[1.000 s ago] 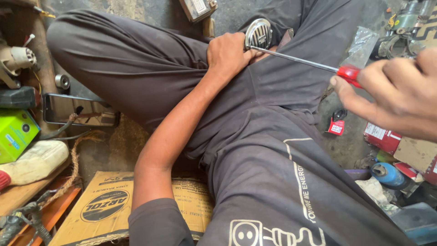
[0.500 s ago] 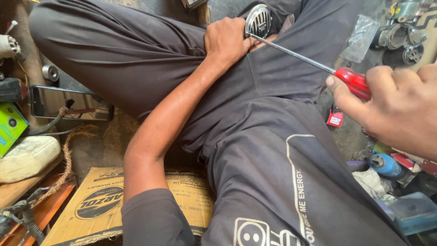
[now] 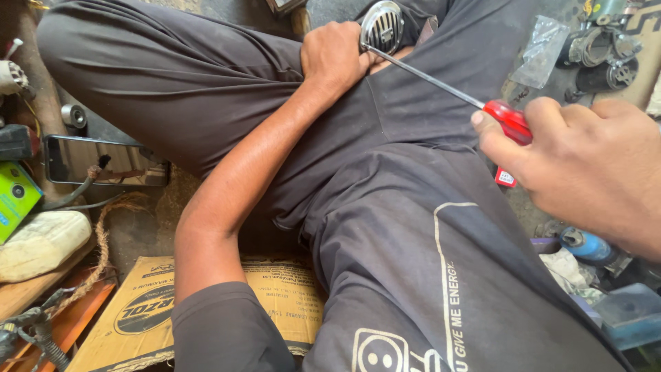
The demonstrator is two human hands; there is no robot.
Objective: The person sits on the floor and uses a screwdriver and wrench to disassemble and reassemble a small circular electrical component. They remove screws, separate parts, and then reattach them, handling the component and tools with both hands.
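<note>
We look down at our lap: our left hand (image 3: pixel 335 56) steadies a round metal horn (image 3: pixel 383 26), while our right hand (image 3: pixel 585 169) grips a red-handled screwdriver (image 3: pixel 447 88) whose tip meets it.

Cluttered repair workshop: motor parts (image 3: pixel 597 52), screwdriver (image 3: pixel 475 103).

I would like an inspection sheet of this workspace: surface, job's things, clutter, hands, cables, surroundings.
Surface: flattened cardboard on the floor under the seated person.
Job's things: round metal horn; red-handled screwdriver, tip at the horn's edge.
Clutter: yellowish canister, green box, blue can, plastic bag.
Hands: left hand holds the horn; right hand grips the screwdriver.
Cables: rope, grey cable.
Surroundings: motor parts at the upper right.
</note>
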